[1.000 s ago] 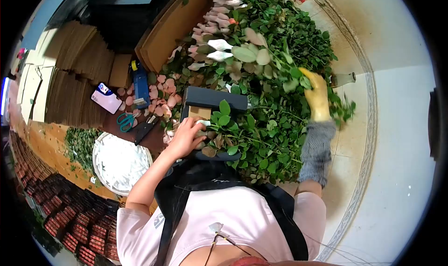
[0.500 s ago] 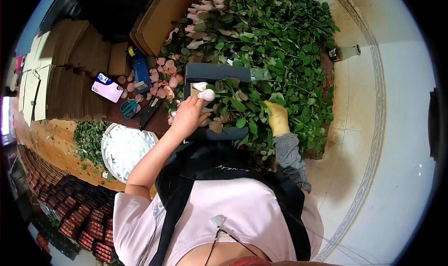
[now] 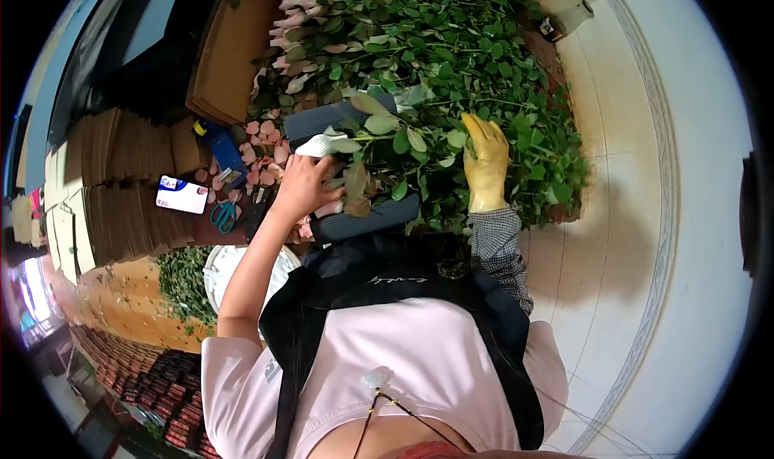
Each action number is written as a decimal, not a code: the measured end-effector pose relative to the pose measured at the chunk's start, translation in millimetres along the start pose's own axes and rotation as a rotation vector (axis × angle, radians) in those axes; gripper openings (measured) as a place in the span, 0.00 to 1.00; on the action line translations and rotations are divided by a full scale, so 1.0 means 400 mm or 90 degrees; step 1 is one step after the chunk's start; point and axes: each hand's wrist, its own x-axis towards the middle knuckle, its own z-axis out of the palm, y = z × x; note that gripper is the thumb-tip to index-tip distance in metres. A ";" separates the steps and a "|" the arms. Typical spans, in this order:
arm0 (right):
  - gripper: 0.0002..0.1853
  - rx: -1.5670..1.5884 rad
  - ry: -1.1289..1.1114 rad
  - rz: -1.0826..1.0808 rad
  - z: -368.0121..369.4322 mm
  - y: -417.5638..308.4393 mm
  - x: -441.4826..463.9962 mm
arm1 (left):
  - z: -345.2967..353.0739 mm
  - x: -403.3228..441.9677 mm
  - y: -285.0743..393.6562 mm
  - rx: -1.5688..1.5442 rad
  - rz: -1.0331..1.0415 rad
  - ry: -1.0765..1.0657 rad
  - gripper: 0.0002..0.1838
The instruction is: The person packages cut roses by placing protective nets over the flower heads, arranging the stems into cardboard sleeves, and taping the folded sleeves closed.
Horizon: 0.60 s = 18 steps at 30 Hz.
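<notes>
My bare left hand [image 3: 306, 186] has its fingers closed around the base of a rose head in white netting [image 3: 321, 145], at the left end of a grey padded rack. The leafy stem [image 3: 379, 136] of this rose runs right over the rack toward my right hand [image 3: 486, 159], which wears a yellow glove. Its fingers curl over the stem end among green leaves, partly hiding the grip. The rack has an upper grey pad [image 3: 314, 122] and a lower grey pad [image 3: 367, 220]. Another netted bud [image 3: 329, 208] lies beneath my left fingers.
A large heap of leafy rose stems [image 3: 451, 64] covers the table beyond the rack. To the left are pink petals [image 3: 258, 165], a blue tape dispenser [image 3: 219, 151], teal scissors [image 3: 224, 215], a phone [image 3: 181, 195], stacked cardboard [image 3: 121, 193] and a tub of white pieces [image 3: 222, 274].
My left hand has moved slightly left with the netted rose, whose stem now lies raised over the rack. My gloved right hand has risen and turned. The whole view has shifted and rotated.
</notes>
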 end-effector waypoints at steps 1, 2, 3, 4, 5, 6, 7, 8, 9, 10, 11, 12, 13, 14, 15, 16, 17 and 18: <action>0.29 -0.004 0.005 0.007 -0.007 0.003 -0.008 | -0.003 0.004 0.000 -0.016 -0.034 -0.036 0.36; 0.29 -0.011 -0.005 0.028 -0.014 0.010 -0.011 | 0.001 0.004 0.001 -0.005 0.018 0.046 0.36; 0.29 -0.016 -0.015 0.047 -0.019 0.016 -0.014 | 0.005 0.001 0.001 0.006 0.066 0.129 0.36; 0.29 -0.036 -0.025 0.087 -0.025 0.028 -0.023 | 0.005 -0.001 -0.003 -0.007 0.037 0.099 0.36; 0.27 -0.091 -0.009 0.106 -0.044 0.024 -0.027 | -0.004 -0.007 0.006 -0.021 0.004 0.066 0.36; 0.26 -0.100 -0.004 0.112 -0.057 0.033 -0.034 | -0.003 -0.016 0.012 -0.020 0.001 0.067 0.36; 0.25 -0.109 0.005 0.117 -0.070 0.046 -0.037 | -0.001 -0.020 0.017 -0.020 -0.023 0.061 0.36; 0.23 -0.072 0.003 0.085 -0.086 0.043 -0.028 | 0.000 -0.017 0.015 -0.018 -0.046 0.056 0.35; 0.23 -0.071 0.007 0.085 -0.091 0.032 -0.018 | 0.021 -0.011 -0.001 -0.037 -0.014 0.090 0.35; 0.22 -0.023 0.012 0.019 -0.093 0.015 -0.008 | 0.031 -0.010 -0.006 -0.047 -0.010 0.109 0.33; 0.22 0.025 0.019 -0.045 -0.090 -0.004 0.000 | 0.031 -0.008 -0.004 -0.056 -0.004 0.127 0.32; 0.22 0.043 0.010 -0.063 -0.079 -0.020 0.006 | 0.034 -0.008 -0.011 -0.056 -0.004 0.109 0.32; 0.20 0.017 -0.013 -0.041 -0.051 -0.036 0.004 | 0.038 -0.008 -0.019 -0.056 -0.004 0.091 0.32; 0.19 0.006 -0.053 -0.027 0.004 -0.006 -0.018 | 0.036 -0.012 -0.021 -0.055 -0.021 0.062 0.34; 0.17 -0.005 -0.093 -0.008 0.082 0.030 -0.051 | 0.046 -0.013 -0.019 -0.076 -0.003 0.112 0.32; 0.17 0.003 -0.108 -0.006 0.179 0.062 -0.094 | 0.039 -0.018 -0.017 -0.070 -0.024 0.099 0.31; 0.16 -0.001 -0.120 0.008 0.232 0.085 -0.131 | 0.037 -0.016 -0.008 -0.070 -0.030 0.081 0.30; 0.19 -0.045 -0.137 0.023 0.215 0.069 -0.133 | 0.038 -0.015 -0.006 -0.081 -0.014 0.111 0.29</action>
